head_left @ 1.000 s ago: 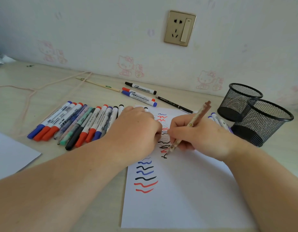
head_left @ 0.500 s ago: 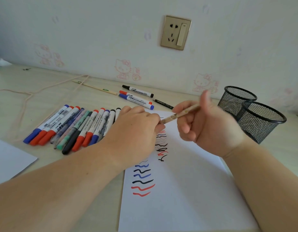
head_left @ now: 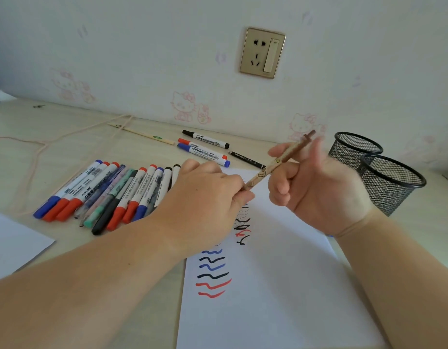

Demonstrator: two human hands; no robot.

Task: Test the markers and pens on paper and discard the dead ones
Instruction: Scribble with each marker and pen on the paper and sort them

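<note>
White paper, a spare sheet [head_left: 13,240], lies at the far left edge of our wooden desk [head_left: 74,137]. Next comes a row of markers [head_left: 112,195] lying side by side, caps toward us, their long axes running from near left to far right. Behind them, by the wall, lie three whiteboard markers [head_left: 205,147] and a thin black pen [head_left: 246,159]. Our left hand [head_left: 202,205] rests over the top of the test sheet [head_left: 268,285], fingers curled together and pinching the lower end of the brown pen [head_left: 275,165]; whether a cap sits under those fingers we cannot tell. That pen is raised above the sheet, its long axis slanting from lower left up to upper right, clicker end pointing up toward the wall. Our right hand [head_left: 316,187] grips its upper half, thumb and forefinger pressed on the barrel, other fingers curled. Squiggles [head_left: 214,273] in blue, black and red mark the sheet. Two black mesh cups [head_left: 384,177] stand at the right, touching.
</note>
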